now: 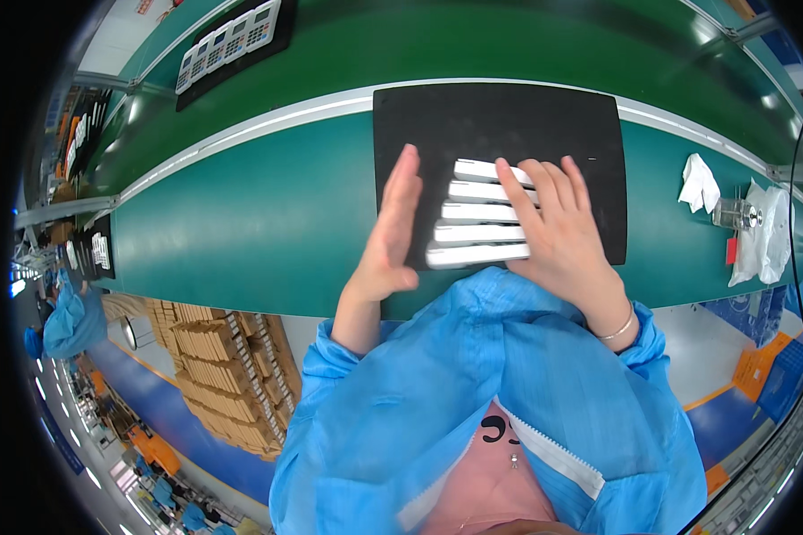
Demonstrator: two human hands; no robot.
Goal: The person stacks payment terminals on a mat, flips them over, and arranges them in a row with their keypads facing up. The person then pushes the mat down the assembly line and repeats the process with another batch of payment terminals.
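Hands (393, 229) (558, 219) apart, left unclenched, right spread over five white bars (479, 212), black shirt lettering (493, 438) (partly hidden)

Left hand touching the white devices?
Apart. In the head view, a strip of black mat shows between the left hand and the white devices.

The left hand (391, 232) is held on edge, its palm turned toward the right hand (562, 230), with the fingers (405, 178) extended close together and the thumb (403, 279) stretched out. The right hand is held palm down, its fingers spread and pointed forward.
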